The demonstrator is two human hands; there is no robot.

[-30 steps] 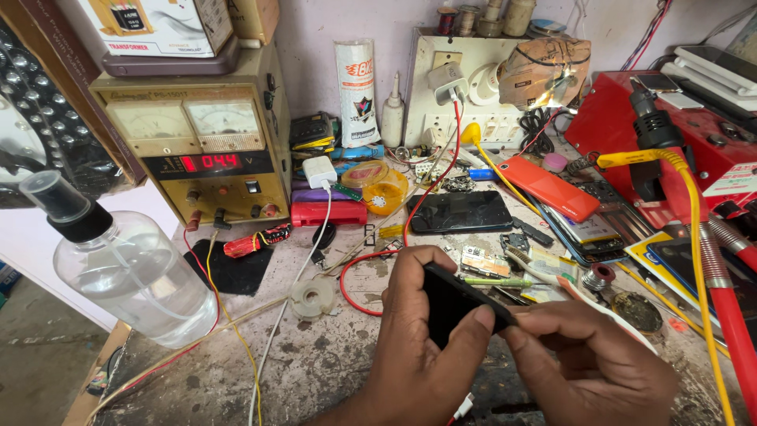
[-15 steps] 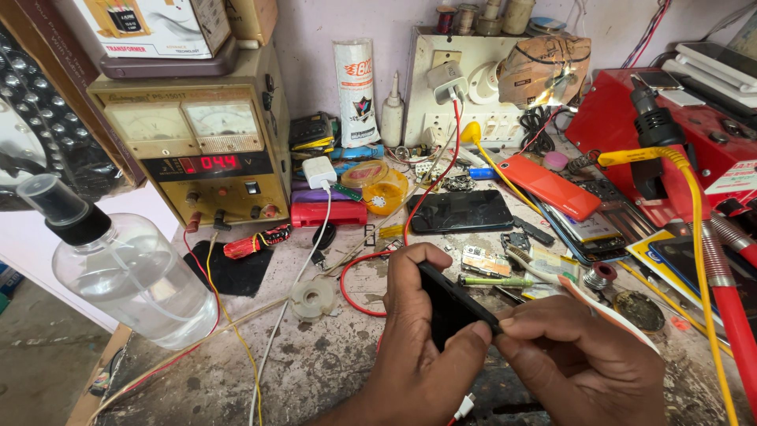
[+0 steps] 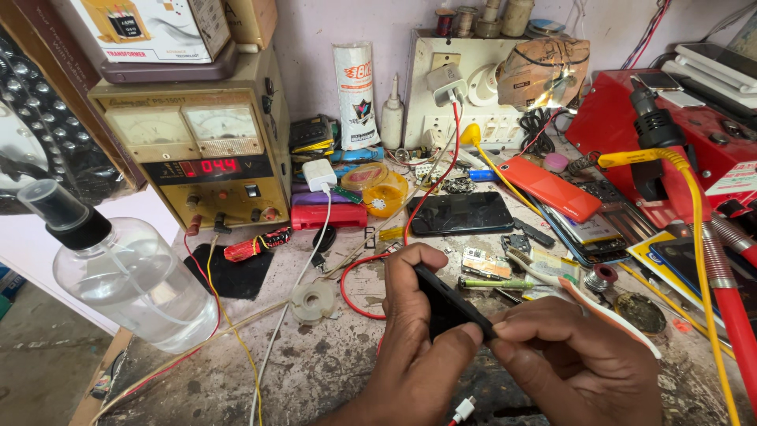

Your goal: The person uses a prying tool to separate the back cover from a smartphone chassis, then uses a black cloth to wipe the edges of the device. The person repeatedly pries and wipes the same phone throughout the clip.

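Cluttered repair bench [image 3: 315, 371], wires and phone parts everywhere, with a yellowish power supply [image 3: 201, 154] as the big landmark at the back left. Well to the right of it and nearer the front edge, both hands are closed on a small black phone [image 3: 445, 304]: the left hand [image 3: 410, 347] grips it from the side with the thumb over its top edge, and the right hand [image 3: 576, 367] pinches its lower right end. Compared with a second ago the phone sits tilted a bit steeper and the left thumb has crept higher, so it looks like they're working at an edge. A clear spray bottle [image 3: 126, 276] stands just below the supply, and another dark phone [image 3: 461, 213] lies flat to the supply's right.
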